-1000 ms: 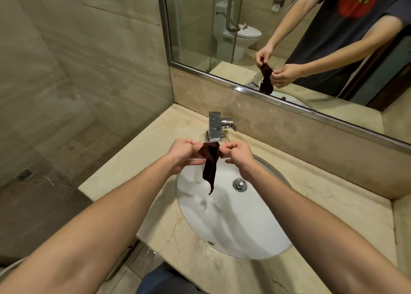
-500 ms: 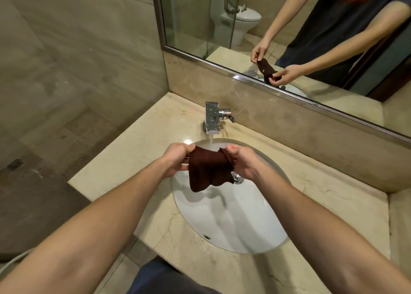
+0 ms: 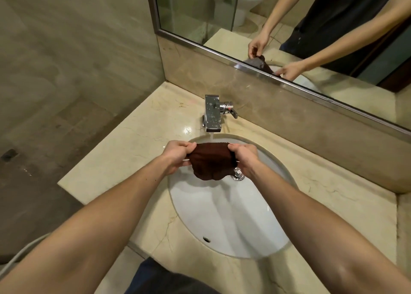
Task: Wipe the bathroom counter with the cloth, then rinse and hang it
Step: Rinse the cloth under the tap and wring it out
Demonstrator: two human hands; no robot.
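Two hands, my left hand (image 3: 175, 158) and right hand (image 3: 244, 159), each pinching one end of the dark brown terry cloth (image 3: 211, 161), stretched over the white oval sink basin (image 3: 229, 216) beneath the running square chrome tap (image 3: 213, 113), set in the beige marble counter (image 3: 124, 153).

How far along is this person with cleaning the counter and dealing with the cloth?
Wiping seems over, though the counter itself doesn't prove it. In hand: rinsing. Both the left hand and right hand grip the brown cloth, spread under water running from the tap over the sink. Left: hanging the cloth; no rail or hook shows.
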